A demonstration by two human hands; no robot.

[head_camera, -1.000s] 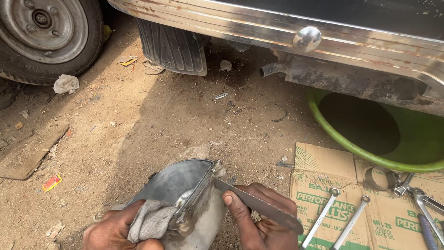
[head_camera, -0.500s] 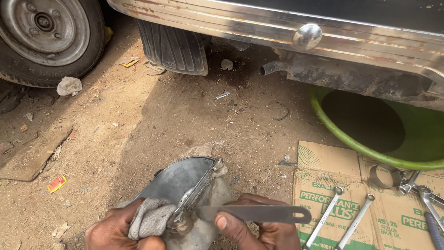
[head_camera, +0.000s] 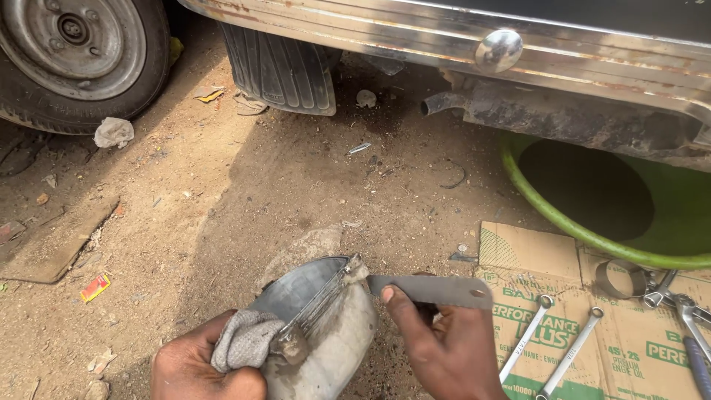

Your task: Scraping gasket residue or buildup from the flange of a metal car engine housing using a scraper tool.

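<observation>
While a vehicle's chrome bumper (head_camera: pixel 459 44) spans the top of the view, a wheel (head_camera: pixel 70 52) stands at upper left and a ribbed mudflap (head_camera: pixel 285 70) hangs beside it over the sandy ground (head_camera: pixel 222 192). Under the bumper at right sits a green basin (head_camera: pixel 563 222). Flattened cardboard (head_camera: pixel 622 348) lies just below it, carrying two spanners (head_camera: pixel 548 348), a metal ring (head_camera: pixel 618 278) and pliers (head_camera: pixel 681 311) at the far edge.

Low in the middle, a grey metal cover (head_camera: pixel 326 326) rests on the ground between the hands, its hollow side up and a grimy seam running across it. The left hand (head_camera: pixel 196 370) is closed around a grey rag (head_camera: pixel 244 341), pressing it against the cover's near rim. The right hand (head_camera: pixel 444 352) pinches a flat steel blade (head_camera: pixel 433 290), thumb on top, fingers curled beneath; the blade lies nearly level, its tip touching the seam at the cover's upper edge. A small red scrap (head_camera: pixel 95 287) lies on the dirt at left.
</observation>
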